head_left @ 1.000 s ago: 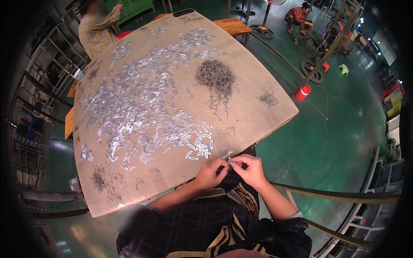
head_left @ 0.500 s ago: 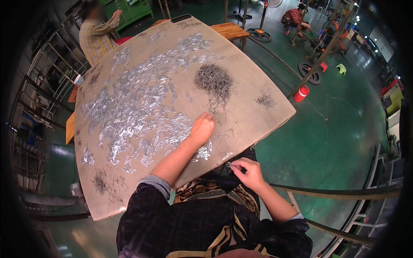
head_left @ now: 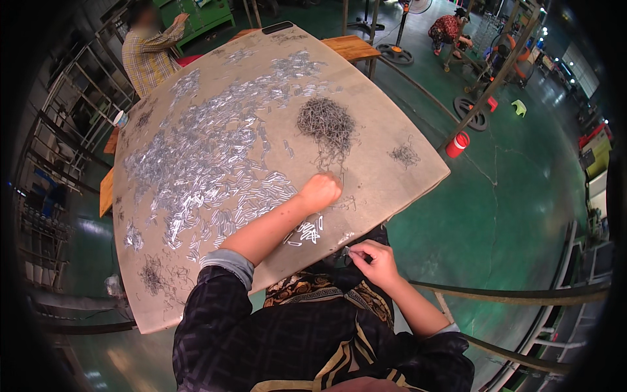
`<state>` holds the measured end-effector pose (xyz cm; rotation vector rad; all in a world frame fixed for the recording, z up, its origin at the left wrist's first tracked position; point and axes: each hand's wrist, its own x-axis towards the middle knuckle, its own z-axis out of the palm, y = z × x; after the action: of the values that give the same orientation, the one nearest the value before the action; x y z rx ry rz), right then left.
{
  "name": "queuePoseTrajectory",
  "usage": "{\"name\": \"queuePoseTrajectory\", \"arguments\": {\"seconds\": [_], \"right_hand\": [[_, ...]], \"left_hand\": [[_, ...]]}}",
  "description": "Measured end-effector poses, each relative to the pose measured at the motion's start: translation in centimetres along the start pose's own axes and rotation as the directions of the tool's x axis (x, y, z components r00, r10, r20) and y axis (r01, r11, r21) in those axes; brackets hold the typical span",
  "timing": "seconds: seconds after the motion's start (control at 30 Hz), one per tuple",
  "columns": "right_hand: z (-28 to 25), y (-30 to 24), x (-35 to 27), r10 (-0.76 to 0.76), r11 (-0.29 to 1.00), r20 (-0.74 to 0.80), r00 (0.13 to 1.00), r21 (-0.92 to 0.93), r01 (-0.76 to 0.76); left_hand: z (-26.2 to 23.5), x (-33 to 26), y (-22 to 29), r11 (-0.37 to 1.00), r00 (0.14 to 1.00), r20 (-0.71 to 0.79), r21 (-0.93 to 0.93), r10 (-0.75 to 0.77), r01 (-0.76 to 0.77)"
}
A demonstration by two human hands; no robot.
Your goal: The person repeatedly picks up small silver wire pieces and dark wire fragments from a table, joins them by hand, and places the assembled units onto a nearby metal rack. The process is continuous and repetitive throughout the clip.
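Note:
My left hand [head_left: 323, 190] is closed low over the tabletop, at the near end of a trail of thin dark wire hooks. Its fingertips are hidden, so what they hold cannot be made out. The trail leads back to a dense heap of these wire hooks [head_left: 324, 121]. At the table's near edge my right hand [head_left: 377, 259] pinches a small piece, too small to name. Left of my left hand spread many shiny flat metal loops [head_left: 219, 166], elongated in shape. A few more of these loops lie close to the near edge, below my left wrist.
The brown-topped table [head_left: 392, 117] carries smaller wire clusters [head_left: 404, 155] at its right and near-left corners. A dark phone-like slab [head_left: 277, 27] lies at the far edge. Across the table stands a person in a checked shirt [head_left: 145, 62]. A red bucket [head_left: 458, 144] stands on the green floor.
My left hand has moved a little to the right over the table, with its fingers more curled. My right hand stays at the table edge in nearly the same pinch.

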<state>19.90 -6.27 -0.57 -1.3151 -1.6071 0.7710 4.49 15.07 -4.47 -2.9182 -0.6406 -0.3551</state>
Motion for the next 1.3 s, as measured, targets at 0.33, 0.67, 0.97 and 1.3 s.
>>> {"name": "queuePoseTrajectory", "arguments": {"seconds": [0.33, 0.67, 0.97, 1.3], "right_hand": [[0.2, 0.3, -0.1, 0.034, 0.999, -0.043, 0.998, 0.013, -0.034], [0.7, 0.0, 0.0, 0.009, 1.0, -0.042, 0.999, 0.028, -0.008], [0.1, 1.6, -0.2, -0.058, 0.991, -0.06, 0.997, 0.117, 0.065], [5.2, 4.0, 5.4, 0.02, 0.973, 0.067, 0.998, -0.231, -0.004]], "left_hand": [[-6.0, -3.9, 5.2, -0.14, 0.89, 0.367, -0.93, -0.271, 0.341], [-7.3, -7.9, 10.5, -0.058, 0.878, 0.311, -0.948, -0.364, 0.312], [-7.2, -8.4, 12.6, 0.161, 0.914, -0.002, -0.985, -0.406, 0.07], [-6.9, -9.6, 13.3, 0.354, 0.906, -0.152, -0.935, -0.395, -0.003]]}}
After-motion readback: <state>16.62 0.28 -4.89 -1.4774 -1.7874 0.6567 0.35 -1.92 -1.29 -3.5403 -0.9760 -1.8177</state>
